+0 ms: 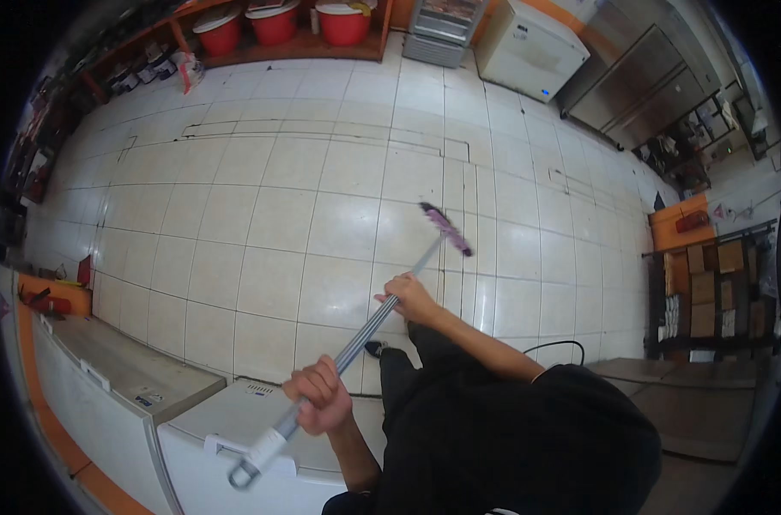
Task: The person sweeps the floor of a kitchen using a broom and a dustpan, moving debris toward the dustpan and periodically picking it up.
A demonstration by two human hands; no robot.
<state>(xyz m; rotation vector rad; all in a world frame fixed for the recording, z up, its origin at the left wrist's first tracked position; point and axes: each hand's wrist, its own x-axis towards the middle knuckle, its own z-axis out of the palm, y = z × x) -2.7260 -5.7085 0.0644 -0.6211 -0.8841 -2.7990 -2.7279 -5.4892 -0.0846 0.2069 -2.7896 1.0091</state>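
Observation:
A long-handled broom (369, 330) slants across the view from lower left to the middle of the floor. My left hand (323, 396) is wrapped round the grey striped pole near its upper end, where a white sleeve and a grey hanging loop stick out past the fist. Farther down the pole, my right hand (410, 297) is closed round it too. The purple broom head (447, 230), dark at both tips, appears to rest on the pale floor tiles (339, 215) ahead of my feet.
White chest freezers (210, 421) stand close on my left. Red tubs (275, 24) fill a shelf at the far side. Another chest freezer (532, 51) and a steel cabinet (639, 77) stand far right. At right is a rack of cardboard boxes (704, 292); a black cable (571, 343) curls nearby.

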